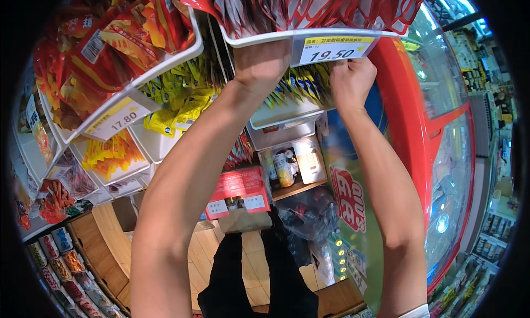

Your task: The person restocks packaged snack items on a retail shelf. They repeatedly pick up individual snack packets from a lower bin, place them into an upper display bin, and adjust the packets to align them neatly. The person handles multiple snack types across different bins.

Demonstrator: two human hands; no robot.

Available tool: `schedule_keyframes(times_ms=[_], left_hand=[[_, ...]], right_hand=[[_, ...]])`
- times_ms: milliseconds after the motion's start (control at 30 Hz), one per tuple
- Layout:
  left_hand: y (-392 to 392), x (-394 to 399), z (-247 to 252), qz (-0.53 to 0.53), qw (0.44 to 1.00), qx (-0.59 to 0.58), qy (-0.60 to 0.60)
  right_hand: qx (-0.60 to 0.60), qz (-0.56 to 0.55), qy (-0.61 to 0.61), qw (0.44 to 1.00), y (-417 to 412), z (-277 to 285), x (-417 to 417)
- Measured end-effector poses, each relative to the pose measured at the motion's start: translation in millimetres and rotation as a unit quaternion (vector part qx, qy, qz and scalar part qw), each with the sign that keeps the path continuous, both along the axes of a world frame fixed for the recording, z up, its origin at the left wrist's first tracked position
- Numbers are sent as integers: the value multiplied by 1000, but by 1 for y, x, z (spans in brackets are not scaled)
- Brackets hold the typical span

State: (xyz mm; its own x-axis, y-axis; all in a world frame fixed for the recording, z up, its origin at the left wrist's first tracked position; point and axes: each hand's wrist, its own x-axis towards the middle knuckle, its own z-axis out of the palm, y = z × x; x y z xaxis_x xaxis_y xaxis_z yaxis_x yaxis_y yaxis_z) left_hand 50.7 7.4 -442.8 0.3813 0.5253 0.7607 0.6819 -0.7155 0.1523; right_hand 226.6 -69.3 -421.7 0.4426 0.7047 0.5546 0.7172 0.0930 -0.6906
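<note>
Both arms reach up to a white plastic bin packed with red and silver snack packets. My left hand is under the bin's front edge, its fingers hidden behind the rim. My right hand has curled fingers at the lower edge of the price tag holder on that bin; whether it grips the holder or something behind it cannot be told. Below and behind the hands, yellow and blue packets fill a lower white bin.
A bin of red snack bags stands at the left, above bins of yellow packets. A red-framed freezer borders the right. Below are a red carton, a box with bottles and a plastic bag of bottles.
</note>
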Motion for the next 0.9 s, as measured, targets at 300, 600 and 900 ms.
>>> schedule_keyframes(times_ms=[300, 600, 900], left_hand=[[-49, -8, 15, -11, 996, 16, -83], [-92, -8, -8, 10, 969, -80, -235], [-110, 17, -7, 32, 974, -97, -202]], right_hand=[[-22, 25, 136, 990, -44, 7, -2], [-65, -21, -55, 996, -50, 16, -1], [-88, -25, -90, 992, -50, 17, -2]])
